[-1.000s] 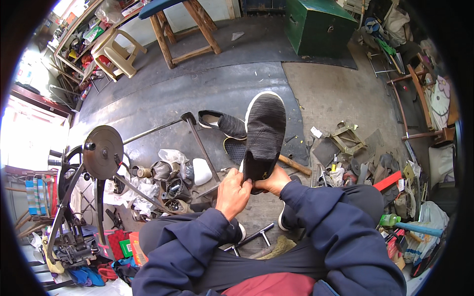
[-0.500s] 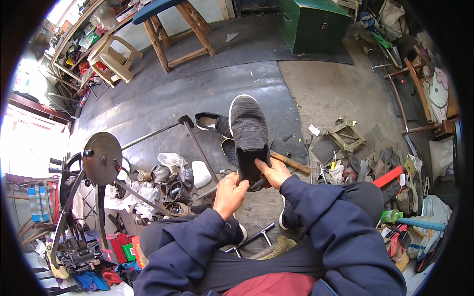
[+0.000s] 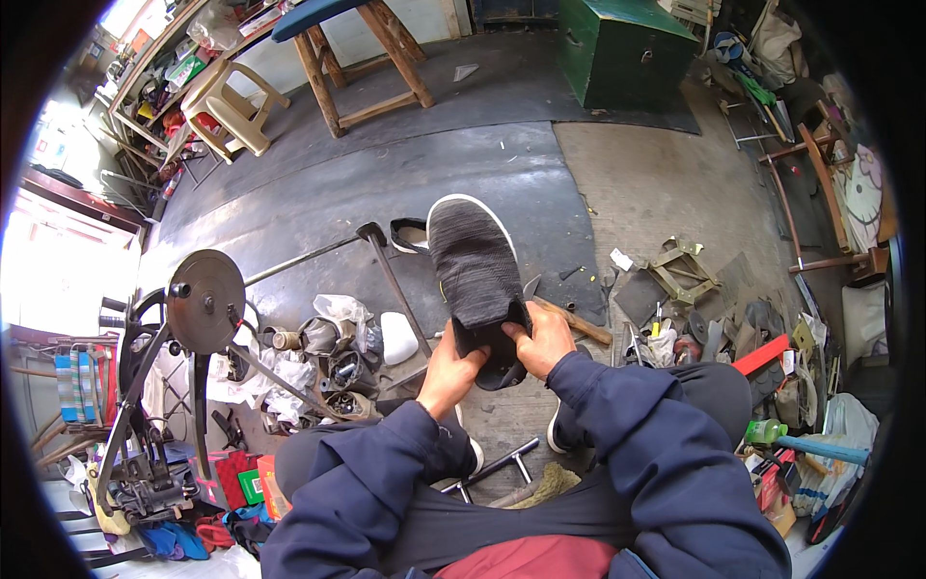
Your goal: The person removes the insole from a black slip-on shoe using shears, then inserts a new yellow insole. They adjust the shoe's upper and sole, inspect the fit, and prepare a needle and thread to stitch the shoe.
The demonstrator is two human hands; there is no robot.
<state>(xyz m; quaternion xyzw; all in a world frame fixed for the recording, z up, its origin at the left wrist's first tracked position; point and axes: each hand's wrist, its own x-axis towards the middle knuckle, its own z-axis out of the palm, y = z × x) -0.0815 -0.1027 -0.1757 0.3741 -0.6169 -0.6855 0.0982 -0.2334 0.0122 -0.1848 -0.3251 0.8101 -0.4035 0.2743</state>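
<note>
Between my two hands is a dark grey knit slip-on shoe (image 3: 473, 256) with a white sole edge, its toe pointing away and its opening toward me. My left hand (image 3: 449, 372) grips the left side of the heel end. On the other side, my right hand (image 3: 542, 338) is closed on the collar, with the thumb at the opening. Behind the held shoe a second dark shoe (image 3: 409, 234) lies on the floor mat, mostly covered from sight. Just right of the held shoe lies a hammer with a wooden handle (image 3: 577, 321).
A hand-cranked machine with a round wheel (image 3: 205, 301) stands at left. Plastic bags and small parts (image 3: 338, 352) are heaped beside it. Scraps, tools and a metal frame (image 3: 681, 270) lie at right. Farther off are a wooden-legged stool (image 3: 371, 58), a plastic stool (image 3: 236, 111) and a green chest (image 3: 627, 58).
The held shoe has tilted, its toe swinging left and its heel end dropping a little nearer me. My left hand has shifted slightly up along its side. The second shoe is now more covered.
</note>
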